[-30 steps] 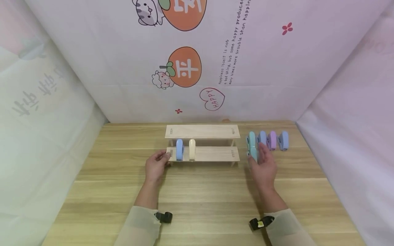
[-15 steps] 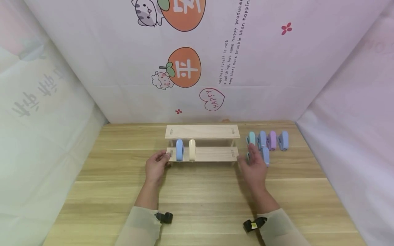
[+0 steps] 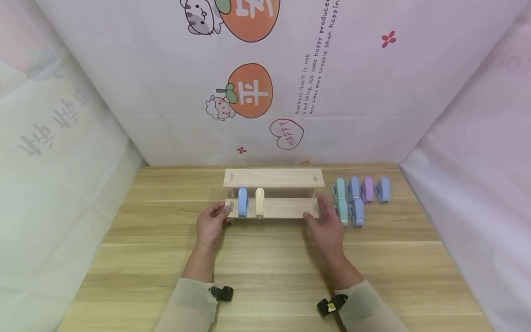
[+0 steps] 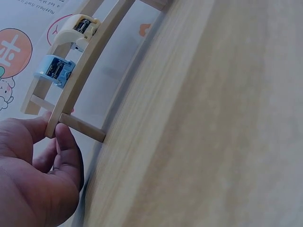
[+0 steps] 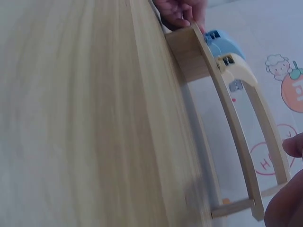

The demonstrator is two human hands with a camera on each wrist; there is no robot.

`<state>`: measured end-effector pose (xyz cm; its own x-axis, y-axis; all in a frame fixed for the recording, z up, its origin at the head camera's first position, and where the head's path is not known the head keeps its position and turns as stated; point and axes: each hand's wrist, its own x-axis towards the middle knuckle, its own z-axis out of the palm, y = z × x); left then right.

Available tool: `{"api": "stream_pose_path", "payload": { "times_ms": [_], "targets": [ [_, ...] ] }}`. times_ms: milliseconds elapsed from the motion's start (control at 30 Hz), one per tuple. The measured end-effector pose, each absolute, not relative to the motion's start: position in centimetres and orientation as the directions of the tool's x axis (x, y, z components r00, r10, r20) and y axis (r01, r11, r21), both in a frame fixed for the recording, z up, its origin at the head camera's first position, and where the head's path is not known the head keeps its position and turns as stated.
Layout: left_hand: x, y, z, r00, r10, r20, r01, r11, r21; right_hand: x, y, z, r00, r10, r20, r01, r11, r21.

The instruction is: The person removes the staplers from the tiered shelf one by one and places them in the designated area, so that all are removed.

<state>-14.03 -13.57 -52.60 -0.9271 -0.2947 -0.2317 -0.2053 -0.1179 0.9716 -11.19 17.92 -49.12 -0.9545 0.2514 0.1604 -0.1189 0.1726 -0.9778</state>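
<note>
The lower tier [image 3: 286, 208] of a small two-step wooden rack is pinched at its left end by my left hand [image 3: 210, 225], thumb above and fingers below. Two small rounded plastic pieces stand on that tier towards the left, one blue [image 3: 242, 203] and one cream [image 3: 259, 203]. Dark metal, spring-like parts show inside them in the left wrist view, where the blue piece [image 4: 54, 69] is nearer the hand. My right hand [image 3: 329, 233] is at the tier's right end, holding nothing, thumb over the front corner and fingers extended past the end.
Right of the rack, similar pieces stand in two rows: teal [image 3: 339, 189], blue [image 3: 356, 213] and purple [image 3: 367, 190] among them. The upper tier [image 3: 274, 177] rises behind. A printed white cloth [image 3: 352, 115] closes off the table's back; plain cloth hangs at the sides.
My right hand has left the teal piece in the front row and moved left to the rack's right end. My left hand has stayed on the rack.
</note>
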Motion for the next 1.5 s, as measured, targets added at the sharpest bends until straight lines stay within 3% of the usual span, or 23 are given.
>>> {"api": "stream_pose_path", "payload": {
  "times_ms": [433,1500],
  "targets": [
    [-14.3,-13.5,-52.4,-0.928,-0.287,-0.236,-0.208,-0.126,0.970,-11.2,15.5,-49.1,-0.951,0.230,0.206,-0.190,0.093,-0.977],
    [-14.2,-13.5,-52.6,-0.919,-0.298,-0.256,-0.232,-0.115,0.966,-11.2,9.8,-50.4,-0.974,0.100,0.204,-0.183,0.183,-0.966]
  ]
}}
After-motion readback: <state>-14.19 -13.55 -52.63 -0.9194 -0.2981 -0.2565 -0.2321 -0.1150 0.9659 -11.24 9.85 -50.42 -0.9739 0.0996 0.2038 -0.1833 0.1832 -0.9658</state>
